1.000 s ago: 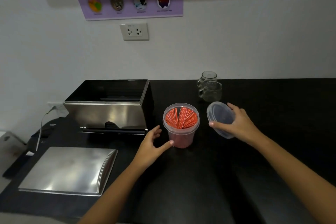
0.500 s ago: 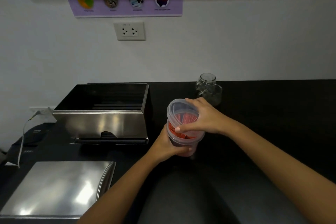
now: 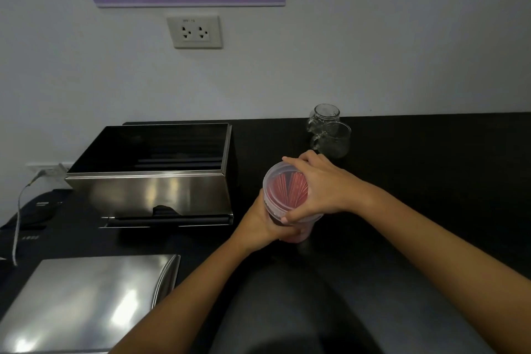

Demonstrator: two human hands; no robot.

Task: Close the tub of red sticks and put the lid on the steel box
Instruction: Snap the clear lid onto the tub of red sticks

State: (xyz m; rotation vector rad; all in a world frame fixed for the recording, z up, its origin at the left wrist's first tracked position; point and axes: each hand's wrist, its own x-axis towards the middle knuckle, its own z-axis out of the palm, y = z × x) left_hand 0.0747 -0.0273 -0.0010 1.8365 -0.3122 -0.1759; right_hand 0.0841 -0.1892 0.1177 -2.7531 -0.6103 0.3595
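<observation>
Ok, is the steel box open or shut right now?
Open. The steel box shows its dark inside from above, and its lid lies flat on the counter in front of it.

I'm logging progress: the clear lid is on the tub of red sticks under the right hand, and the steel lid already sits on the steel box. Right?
Not quite. The steel lid lies on the counter in front of the open steel box, as the head view shows. The clear lid is on the tub of red sticks, under the right hand.
</observation>
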